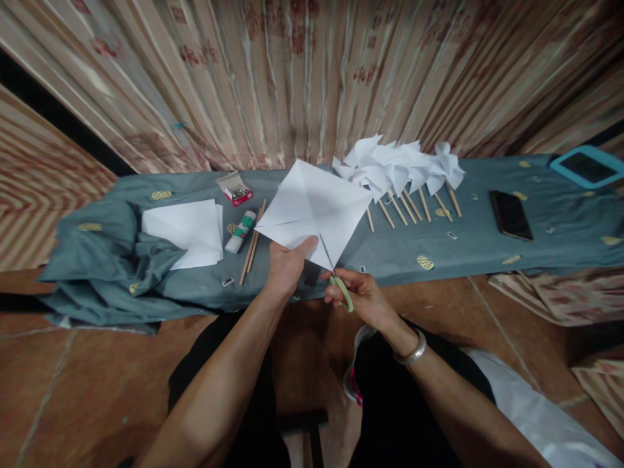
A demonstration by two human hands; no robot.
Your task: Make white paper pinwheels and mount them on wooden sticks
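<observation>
A square sheet of white paper [314,205] with creases is held up above the near edge of the cloth-covered table. My left hand [287,263] grips its lower edge, thumb on top and fingers hidden underneath. One slit shows near the sheet's left corner. In my right hand [358,292] are scissors [344,294] with light green handles, their blades at the sheet's lower corner and pointing up toward its middle. Behind and right of the sheet lie several white paper pinwheels [409,166] on wooden sticks.
Left of my hands lie a stack of white paper [188,231], a glue stick [240,232], a small red-and-white box of metal pins [235,190] and loose wooden sticks [253,244]. A dark phone [511,214] and a blue-framed tablet [587,166] rest at the right. Curtains [312,78] hang behind the table.
</observation>
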